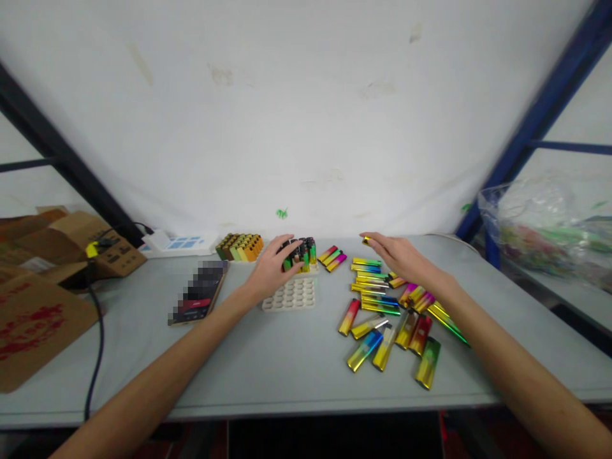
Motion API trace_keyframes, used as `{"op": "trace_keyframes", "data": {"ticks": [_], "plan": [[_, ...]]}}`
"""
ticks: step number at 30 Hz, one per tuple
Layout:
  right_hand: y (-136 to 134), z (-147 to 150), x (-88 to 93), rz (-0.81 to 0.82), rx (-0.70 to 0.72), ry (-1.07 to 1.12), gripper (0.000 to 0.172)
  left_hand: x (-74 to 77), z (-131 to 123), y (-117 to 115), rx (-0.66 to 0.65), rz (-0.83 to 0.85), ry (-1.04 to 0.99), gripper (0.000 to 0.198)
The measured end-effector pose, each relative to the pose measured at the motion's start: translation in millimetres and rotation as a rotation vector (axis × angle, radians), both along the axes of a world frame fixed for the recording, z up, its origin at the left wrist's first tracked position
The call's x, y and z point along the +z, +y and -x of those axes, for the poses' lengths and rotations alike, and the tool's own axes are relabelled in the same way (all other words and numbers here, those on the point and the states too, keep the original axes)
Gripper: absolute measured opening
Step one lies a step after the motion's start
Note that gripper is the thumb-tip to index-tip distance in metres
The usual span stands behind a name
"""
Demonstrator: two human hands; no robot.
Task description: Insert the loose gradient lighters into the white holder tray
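At the back of the table my left hand (pixel 275 268) curls around a group of upright lighters (pixel 306 255), thumb on the near side and fingers over their black tops. They stand in a pale holder, partly covered by the hand. Just in front lies a white tray (pixel 289 294) with rows of holes. My right hand (pixel 394 252) is raised over the right side, pinching a small shiny gold piece (pixel 366 240), seen end-on; it looks like a metallic lighter case. Below that hand lie many metallic gradient lighter cases (pixel 366 349), some in a stack, others loose.
A few pink-and-yellow cases (pixel 333 258) lie between my hands. Left are a block of yellow and green lighters (pixel 240 247), a phone (pixel 199 293), a power strip (pixel 179 244), a black cable (pixel 99 331) and cardboard boxes (pixel 43 319). A clear plastic bag (pixel 549 229) is at right.
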State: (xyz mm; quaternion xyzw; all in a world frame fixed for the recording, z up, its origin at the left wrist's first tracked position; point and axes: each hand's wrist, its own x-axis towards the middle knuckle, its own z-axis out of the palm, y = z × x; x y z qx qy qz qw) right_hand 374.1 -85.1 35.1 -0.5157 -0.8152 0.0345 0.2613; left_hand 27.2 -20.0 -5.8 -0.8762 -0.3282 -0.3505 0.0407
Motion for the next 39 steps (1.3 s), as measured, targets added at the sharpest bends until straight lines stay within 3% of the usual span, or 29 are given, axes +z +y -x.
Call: {"op": "trace_keyframes", "data": {"ticks": [5, 8, 11, 15, 21, 27, 32, 39], "plan": [[-17, 14, 7.4, 0.032, 0.055, 0.062, 0.053, 10.6, -6, -14, 0.034, -0.035, -0.077, 0.034], [-23, 24, 9.3, 0.061, 0.073, 0.155, 0.046, 15.5, -9, -20, 0.028, -0.051, -0.112, 0.028], [-25, 30, 7.0, 0.033, 0.050, 0.230, 0.035, 16.5, -9, -23, 0.021, -0.061, -0.129, 0.024], [-23, 35, -0.7, 0.019, 0.013, 0.354, 0.036, 14.3, -7, -23, 0.016, -0.073, -0.142, 0.022], [-28, 51, -5.9, 0.271, 0.227, 0.717, 0.040, 14.1, -6, -24, 0.024, -0.061, -0.169, 0.020], [-37, 63, -7.9, 0.547, 0.380, 0.777, 0.047, 16.1, -4, -24, 0.038, -0.046, -0.144, 0.023], [-38, 69, -11.7, 0.738, 0.285, 0.991, 0.049, 12.9, 3, -16, 0.058, -0.040, -0.082, 0.030], [-37, 73, -13.7, 0.542, 0.148, 0.985, 0.059, 2.3, 6, -8, 0.034, 0.028, 0.009, 0.036]]}}
